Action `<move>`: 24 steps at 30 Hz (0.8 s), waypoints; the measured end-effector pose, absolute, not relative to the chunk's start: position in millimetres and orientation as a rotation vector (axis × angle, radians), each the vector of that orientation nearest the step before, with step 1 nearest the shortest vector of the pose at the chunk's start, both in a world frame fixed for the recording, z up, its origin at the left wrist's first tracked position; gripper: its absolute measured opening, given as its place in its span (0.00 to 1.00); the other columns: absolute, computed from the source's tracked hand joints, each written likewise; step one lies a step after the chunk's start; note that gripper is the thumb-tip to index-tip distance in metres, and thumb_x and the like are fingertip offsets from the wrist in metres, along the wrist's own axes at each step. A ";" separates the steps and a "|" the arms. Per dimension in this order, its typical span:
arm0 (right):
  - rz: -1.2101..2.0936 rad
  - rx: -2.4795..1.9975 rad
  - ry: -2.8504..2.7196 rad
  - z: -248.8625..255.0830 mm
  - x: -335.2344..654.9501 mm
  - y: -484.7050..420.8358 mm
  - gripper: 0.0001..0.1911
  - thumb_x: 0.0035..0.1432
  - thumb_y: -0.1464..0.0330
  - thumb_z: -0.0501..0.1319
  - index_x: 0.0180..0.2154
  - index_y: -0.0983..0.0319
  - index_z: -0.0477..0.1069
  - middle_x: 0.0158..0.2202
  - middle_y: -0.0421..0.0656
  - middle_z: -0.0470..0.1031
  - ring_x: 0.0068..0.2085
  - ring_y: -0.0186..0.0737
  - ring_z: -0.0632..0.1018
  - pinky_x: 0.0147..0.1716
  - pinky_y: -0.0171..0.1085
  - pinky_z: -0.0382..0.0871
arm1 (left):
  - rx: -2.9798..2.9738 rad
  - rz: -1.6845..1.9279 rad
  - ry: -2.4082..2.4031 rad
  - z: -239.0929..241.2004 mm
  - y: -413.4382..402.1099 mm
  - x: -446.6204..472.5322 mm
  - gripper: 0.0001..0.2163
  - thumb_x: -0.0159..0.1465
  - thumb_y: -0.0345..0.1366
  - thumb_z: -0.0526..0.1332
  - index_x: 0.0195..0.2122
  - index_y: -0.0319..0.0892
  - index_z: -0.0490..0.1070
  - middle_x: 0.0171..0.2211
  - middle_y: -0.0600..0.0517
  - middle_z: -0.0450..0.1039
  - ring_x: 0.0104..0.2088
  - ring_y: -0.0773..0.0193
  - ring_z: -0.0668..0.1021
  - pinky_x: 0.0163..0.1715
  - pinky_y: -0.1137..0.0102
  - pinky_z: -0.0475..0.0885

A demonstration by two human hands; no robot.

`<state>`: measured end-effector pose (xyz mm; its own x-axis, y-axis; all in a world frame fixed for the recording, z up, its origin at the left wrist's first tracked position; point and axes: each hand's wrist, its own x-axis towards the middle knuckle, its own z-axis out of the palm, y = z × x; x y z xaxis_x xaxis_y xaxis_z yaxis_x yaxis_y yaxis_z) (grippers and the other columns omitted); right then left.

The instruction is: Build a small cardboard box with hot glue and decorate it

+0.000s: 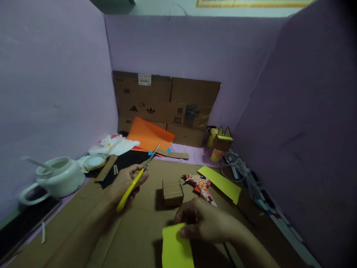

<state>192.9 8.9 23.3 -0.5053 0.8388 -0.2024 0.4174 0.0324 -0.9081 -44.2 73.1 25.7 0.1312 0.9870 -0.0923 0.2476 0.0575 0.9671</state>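
My left hand [129, 182] is closed around a pair of scissors [136, 180] with yellow handles, the blades pointing up and away. Between the thumb and fingers of my right hand [198, 219] is a piece of yellow paper [175, 247], whose lower end runs out of view. Just beyond my right hand, a small cardboard box [172, 192] rests on the cardboard sheet [134, 238]. A glue gun [199, 183] with a colourful floral pattern lies right of the box. Farther right is a yellow paper strip [221, 183].
At left stand a white pot [60, 178] with a spoon and a dark phone-like slab [28, 223]. Orange paper [150, 134] leans near a large cardboard panel [167, 100] at the back. A cardboard animal figure [221, 143] and a coiled cable [234, 167] are at right.
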 end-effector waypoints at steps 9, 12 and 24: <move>0.971 -1.229 -1.324 38.1 193.8 21.2 0.17 0.46 0.63 0.65 0.40 0.63 0.76 0.23 0.41 0.74 0.21 0.32 0.68 0.15 0.28 0.59 | 2.279 0.933 1.401 26.0 32.4 -16.7 0.09 0.55 0.35 0.60 0.38 0.44 0.70 0.26 0.55 0.72 0.26 0.65 0.73 0.26 0.73 0.66; 1.337 -1.027 -1.202 38.8 186.3 17.5 0.21 0.44 0.60 0.66 0.40 0.63 0.75 0.26 0.41 0.75 0.22 0.33 0.72 0.12 0.26 0.60 | 2.439 0.939 1.268 19.4 21.1 -9.9 0.12 0.55 0.26 0.54 0.38 0.45 0.69 0.26 0.55 0.71 0.25 0.66 0.73 0.26 0.73 0.65; 1.401 -1.129 -1.646 50.6 193.0 -4.5 0.15 0.45 0.62 0.63 0.15 0.63 0.74 0.10 0.36 0.65 0.13 0.28 0.62 0.13 0.28 0.53 | 2.544 0.920 1.669 18.1 41.1 -27.6 0.13 0.55 0.28 0.54 0.41 0.45 0.70 0.27 0.53 0.72 0.28 0.63 0.74 0.27 0.73 0.63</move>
